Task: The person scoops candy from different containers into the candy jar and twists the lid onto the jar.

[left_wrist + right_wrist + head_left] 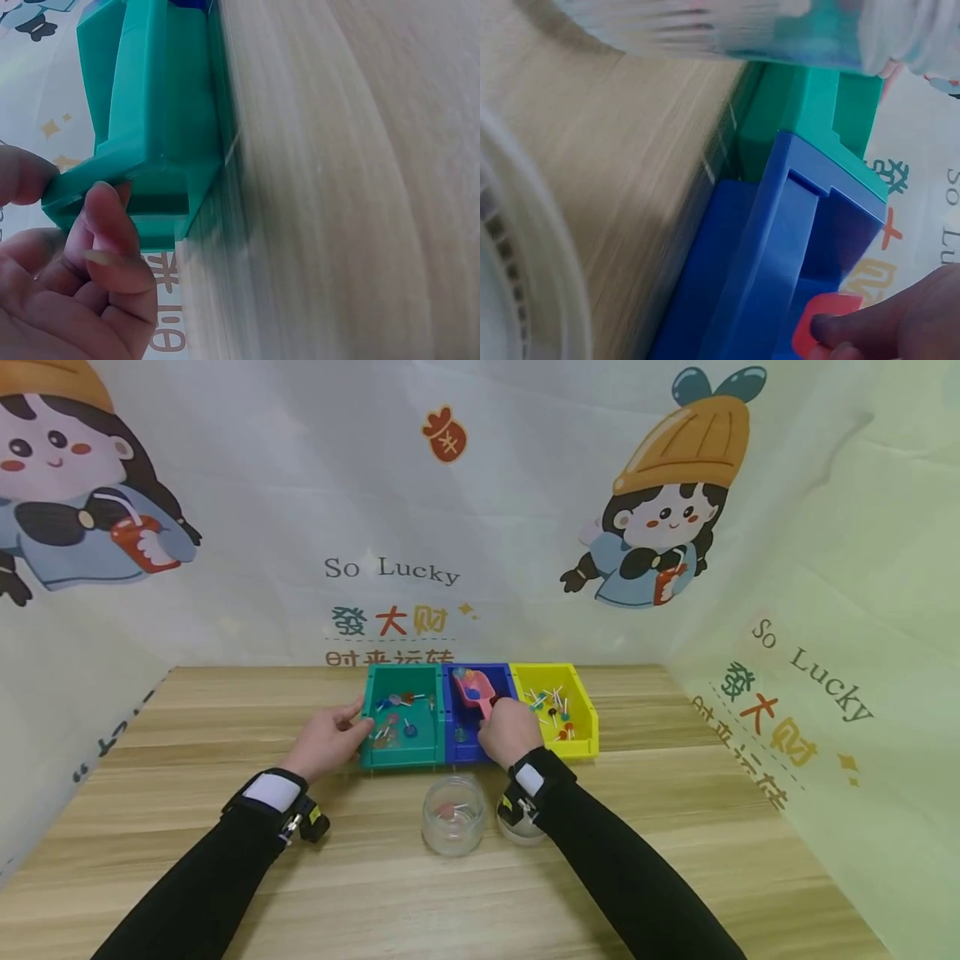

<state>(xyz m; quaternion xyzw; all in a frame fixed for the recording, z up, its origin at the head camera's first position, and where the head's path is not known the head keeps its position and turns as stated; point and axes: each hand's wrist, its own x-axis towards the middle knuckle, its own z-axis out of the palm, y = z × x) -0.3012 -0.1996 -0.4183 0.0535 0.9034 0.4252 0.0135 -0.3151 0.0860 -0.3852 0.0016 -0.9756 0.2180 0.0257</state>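
Observation:
My left hand (326, 743) holds the left side wall of a green bin (405, 762); in the left wrist view its thumb and fingers pinch the bin's rim (97, 174). A pink scoop (472, 687) sits over the blue bin (472, 755) in the middle, its handle gripped by my right hand (512, 732). Small coloured pieces lie in the scoop's bowl. In the right wrist view the scoop's red-pink handle end (831, 306) shows by the thumb. Tiny lollipop-like pieces (410, 728) with white sticks are scattered in the green bin.
To the right, a yellow bin (591, 745) joins the blue one and holds more stick pieces (553, 713). A clear glass jar (453, 827) with something pinkish inside stands in front of the bins. Another round container (522, 837) is partly hidden under my right wrist.

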